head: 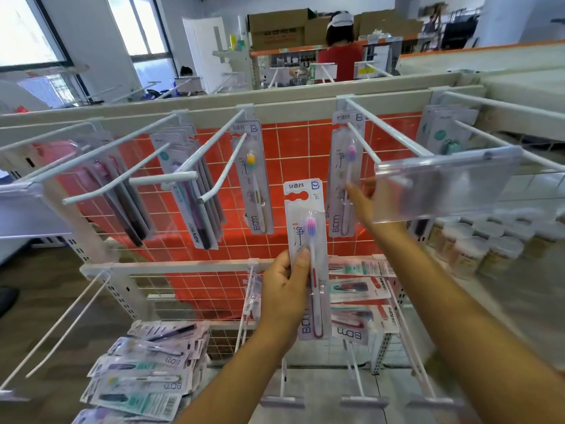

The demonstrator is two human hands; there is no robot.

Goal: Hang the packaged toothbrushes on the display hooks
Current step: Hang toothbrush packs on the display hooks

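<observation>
- Nearest the viewer, the left hand (286,289) is gripping a white carded toothbrush package with pink-purple bristles (307,240) by its lower half. The package is standing upright, hang-hole topmost.
- Up and rightward, the white wire display hook (365,145) is pointing toward the viewer, its tip lying above-right of that hole.
- Farther back, the right hand (363,198), nearer the hook, is touching the matching hung package (339,160). A clear plastic label holder (446,185) is veiling its fingers, so its grasp cannot be told.

Two hands (284,289) (362,198), one held toothbrush pack (305,206), two background people (339,56) (186,71).
</observation>
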